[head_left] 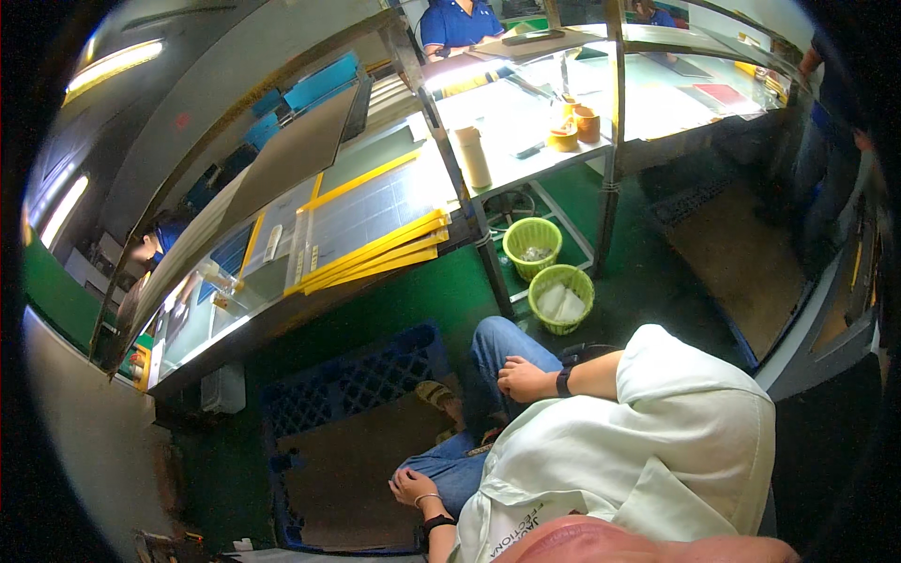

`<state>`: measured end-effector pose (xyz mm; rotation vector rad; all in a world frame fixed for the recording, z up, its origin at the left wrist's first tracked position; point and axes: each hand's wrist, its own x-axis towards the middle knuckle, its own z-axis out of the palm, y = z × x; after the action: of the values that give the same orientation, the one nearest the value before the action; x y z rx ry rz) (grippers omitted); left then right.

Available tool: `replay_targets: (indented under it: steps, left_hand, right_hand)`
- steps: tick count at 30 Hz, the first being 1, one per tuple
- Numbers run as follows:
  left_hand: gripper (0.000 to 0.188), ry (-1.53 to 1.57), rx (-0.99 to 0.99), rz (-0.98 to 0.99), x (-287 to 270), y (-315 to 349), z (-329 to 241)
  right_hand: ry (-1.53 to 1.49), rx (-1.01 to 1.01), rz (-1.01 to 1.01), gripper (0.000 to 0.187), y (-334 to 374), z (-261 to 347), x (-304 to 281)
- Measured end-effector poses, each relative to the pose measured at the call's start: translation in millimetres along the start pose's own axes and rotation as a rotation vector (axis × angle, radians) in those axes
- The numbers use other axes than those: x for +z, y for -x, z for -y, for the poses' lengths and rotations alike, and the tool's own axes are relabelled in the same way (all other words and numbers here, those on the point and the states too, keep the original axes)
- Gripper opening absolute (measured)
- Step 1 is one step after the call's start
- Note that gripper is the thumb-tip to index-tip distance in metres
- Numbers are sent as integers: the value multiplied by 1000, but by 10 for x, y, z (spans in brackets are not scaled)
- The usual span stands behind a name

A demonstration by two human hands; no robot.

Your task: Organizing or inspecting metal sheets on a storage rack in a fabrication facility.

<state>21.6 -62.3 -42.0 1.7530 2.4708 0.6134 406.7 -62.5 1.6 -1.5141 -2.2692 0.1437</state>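
Observation:
My left hand (pixel 410 486) lies on my left knee, over the blue jeans (pixel 450 469), its fingers draped round the front of the knee. A thin bracelet and a dark wristband circle that wrist. My right hand (pixel 526 378) rests on my other thigh near the knee, fingers lying on the denim with nothing visible in them. A black watch (pixel 563 382) is on the right wrist. Both hands are apart from the bench. Closest to the right hand stand two green baskets, the nearer basket (pixel 560 322) holding white scraps and the farther basket (pixel 532 268) greyish scraps.
A lit workbench (pixel 526 178) with metal posts carries yellow-edged panels (pixel 375 249), tape rolls (pixel 587 125) and a pale bottle (pixel 472 158). A blue pallet (pixel 357 375) with a brown sheet lies before my feet. A person in blue (pixel 460 26) is across the bench; others are at the sides.

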Motion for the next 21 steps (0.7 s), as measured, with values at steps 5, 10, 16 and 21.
replay_targets:
  steps: [5,10,16,21]
  left_hand:
    - [13,25,26,33,8,-12,2]
    - [13,22,49,12,106,-64,94]
    - [13,35,79,-43,102,-16,76]
    - [11,17,79,-53,51,6,58]
  right_hand:
    - [-7,15,26,5,22,-18,2]
    - [-11,-3,3,5,6,-13,24]
    - [-4,7,6,5,20,2,-16]
    - [-26,-3,14,5,22,8,-41]
